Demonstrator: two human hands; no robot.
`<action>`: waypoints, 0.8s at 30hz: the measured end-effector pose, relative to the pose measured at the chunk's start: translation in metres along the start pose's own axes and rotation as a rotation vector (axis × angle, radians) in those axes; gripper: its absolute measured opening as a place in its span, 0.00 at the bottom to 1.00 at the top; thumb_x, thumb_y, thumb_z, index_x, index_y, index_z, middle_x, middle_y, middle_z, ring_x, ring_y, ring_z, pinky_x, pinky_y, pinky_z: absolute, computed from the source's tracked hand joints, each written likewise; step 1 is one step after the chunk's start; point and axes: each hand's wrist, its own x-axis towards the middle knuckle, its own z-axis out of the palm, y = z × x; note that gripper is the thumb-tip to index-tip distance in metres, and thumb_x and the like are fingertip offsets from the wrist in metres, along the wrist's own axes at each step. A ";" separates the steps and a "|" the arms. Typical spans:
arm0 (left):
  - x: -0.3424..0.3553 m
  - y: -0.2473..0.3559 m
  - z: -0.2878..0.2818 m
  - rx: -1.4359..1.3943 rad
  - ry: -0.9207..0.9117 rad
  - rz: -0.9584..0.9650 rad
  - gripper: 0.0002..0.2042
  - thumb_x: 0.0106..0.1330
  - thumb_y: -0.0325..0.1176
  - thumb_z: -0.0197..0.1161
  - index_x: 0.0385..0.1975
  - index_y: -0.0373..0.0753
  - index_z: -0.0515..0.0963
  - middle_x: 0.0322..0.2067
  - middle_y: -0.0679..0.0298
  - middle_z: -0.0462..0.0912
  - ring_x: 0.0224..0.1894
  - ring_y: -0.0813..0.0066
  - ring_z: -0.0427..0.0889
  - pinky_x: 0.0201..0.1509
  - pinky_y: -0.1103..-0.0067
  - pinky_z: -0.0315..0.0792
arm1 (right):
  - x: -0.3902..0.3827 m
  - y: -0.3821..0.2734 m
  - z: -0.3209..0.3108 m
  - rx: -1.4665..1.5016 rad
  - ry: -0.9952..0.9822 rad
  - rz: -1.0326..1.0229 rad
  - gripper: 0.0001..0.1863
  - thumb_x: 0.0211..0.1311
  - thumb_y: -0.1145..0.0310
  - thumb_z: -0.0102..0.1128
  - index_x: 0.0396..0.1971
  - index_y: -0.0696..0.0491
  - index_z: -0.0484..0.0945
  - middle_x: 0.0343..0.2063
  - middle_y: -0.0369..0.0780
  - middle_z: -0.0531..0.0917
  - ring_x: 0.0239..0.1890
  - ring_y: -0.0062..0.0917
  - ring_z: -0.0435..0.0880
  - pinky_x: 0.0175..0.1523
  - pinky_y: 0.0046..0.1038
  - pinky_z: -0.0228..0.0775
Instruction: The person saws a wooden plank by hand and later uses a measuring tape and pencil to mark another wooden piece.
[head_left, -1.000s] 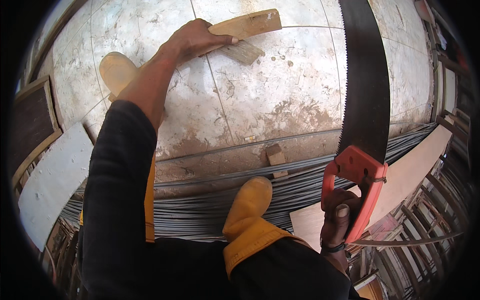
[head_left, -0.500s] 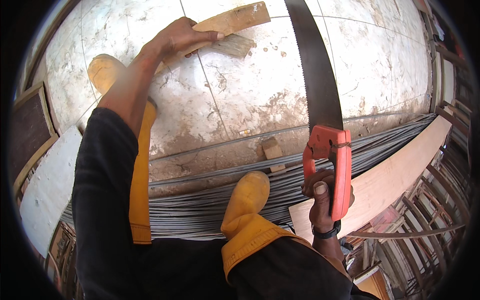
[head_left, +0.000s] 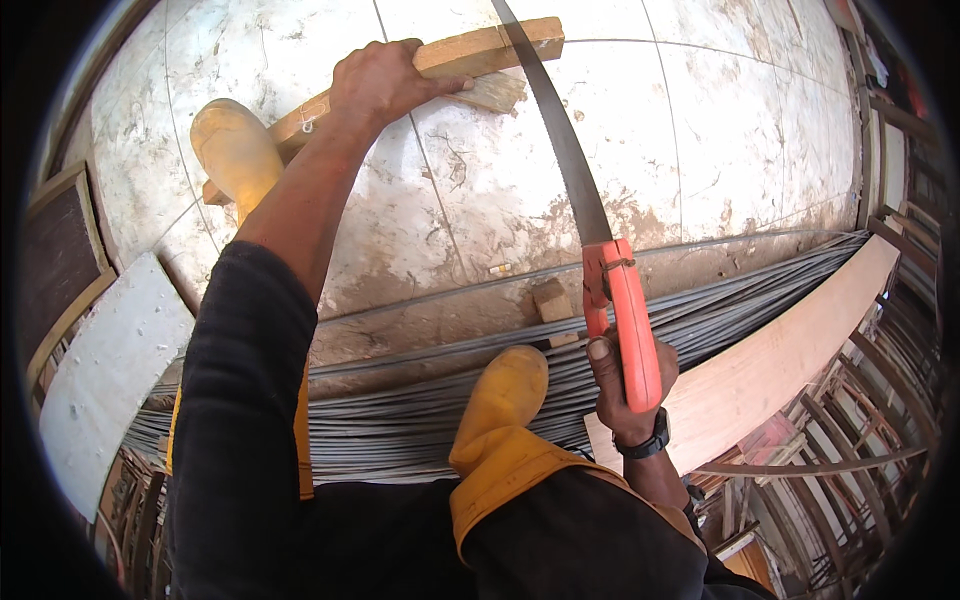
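Note:
In my right hand (head_left: 632, 378) is a handsaw with a red-orange handle (head_left: 635, 330); my fingers are wrapped round the grip. Its long dark blade (head_left: 560, 125) points away from me, and the far part lies across a narrow wooden batten (head_left: 470, 54) close to the batten's right end. My left hand (head_left: 385, 88) presses down on and grips this batten left of the blade, thumb along the near side. Beneath the batten, a shorter weathered wood piece (head_left: 495, 93) sticks out. My left yellow boot (head_left: 235, 145) rests over the batten's left part.
A bundle of thin grey metal rods (head_left: 400, 425) runs across the ground under and beside my right boot (head_left: 505, 390). A small wood block (head_left: 551, 299) lies near it. At right is a long pale board (head_left: 770, 370); a white panel (head_left: 110, 375) leans at left. The tiled floor (head_left: 720, 130) is stained.
The handsaw has swung left and turned, so its blade now crosses the batten, where before it was to the right of it. My left hand and the batten have shifted slightly right.

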 end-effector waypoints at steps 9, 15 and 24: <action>-0.001 0.000 -0.002 0.000 -0.055 -0.013 0.43 0.46 0.76 0.64 0.48 0.40 0.83 0.33 0.55 0.87 0.40 0.60 0.87 0.48 0.67 0.79 | -0.038 -0.007 -0.015 0.000 -0.020 -0.007 0.07 0.54 0.75 0.70 0.24 0.57 0.78 0.13 0.38 0.72 0.12 0.29 0.70 0.20 0.27 0.62; -0.001 0.003 -0.006 0.010 -0.099 -0.014 0.45 0.46 0.76 0.63 0.51 0.39 0.82 0.33 0.54 0.87 0.41 0.61 0.87 0.48 0.68 0.79 | -0.038 -0.010 -0.009 0.046 0.002 0.058 0.07 0.55 0.75 0.68 0.23 0.56 0.77 0.12 0.38 0.71 0.12 0.30 0.71 0.19 0.28 0.61; 0.004 0.006 -0.005 0.016 -0.075 -0.011 0.39 0.47 0.74 0.65 0.44 0.41 0.85 0.34 0.56 0.88 0.40 0.62 0.87 0.48 0.68 0.78 | -0.014 -0.010 0.004 0.107 -0.022 0.085 0.08 0.56 0.74 0.69 0.24 0.56 0.77 0.13 0.39 0.74 0.13 0.30 0.75 0.22 0.27 0.67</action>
